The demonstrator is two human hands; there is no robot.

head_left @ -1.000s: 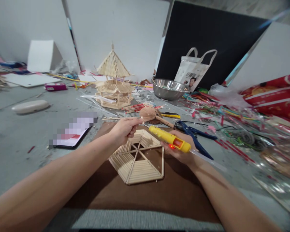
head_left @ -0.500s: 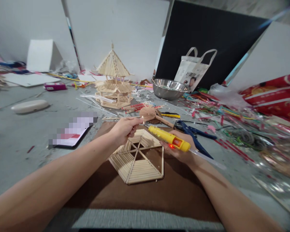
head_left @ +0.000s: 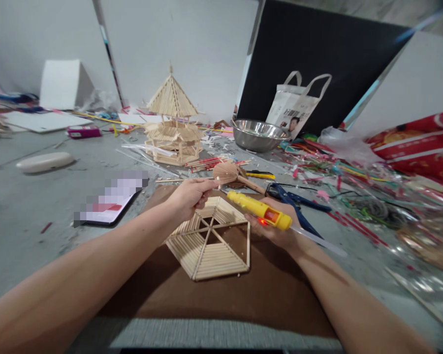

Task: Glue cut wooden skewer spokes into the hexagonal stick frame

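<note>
My right hand (head_left: 275, 228) is wrapped round a yellow hot glue gun (head_left: 260, 209), its nozzle pointing left and a clear glue stick (head_left: 319, 241) trailing from its back. A red light glows beneath its body. With thumb and forefinger my left hand (head_left: 194, 196) pinches a small pale stick (head_left: 218, 182), its end close to the nozzle; whether they touch I cannot tell. Below both hands lies a hexagonal frame of thin wooden sticks (head_left: 221, 260) on a brown board (head_left: 192, 307). Rows of sticks fill several of its sections, while the right one shows bare board.
A stick-built pavilion (head_left: 175, 105) stands behind, beside a steel bowl (head_left: 260, 135). Blue pliers (head_left: 295, 206), a yellow cutter (head_left: 261, 175) and a round brown fan-shaped piece (head_left: 225, 173) lie beyond the glue gun. A phone (head_left: 112, 201) is at left; scraps litter the right.
Almost nothing differs. Both hands stay in place, with the small stick held by the glue gun's nozzle.
</note>
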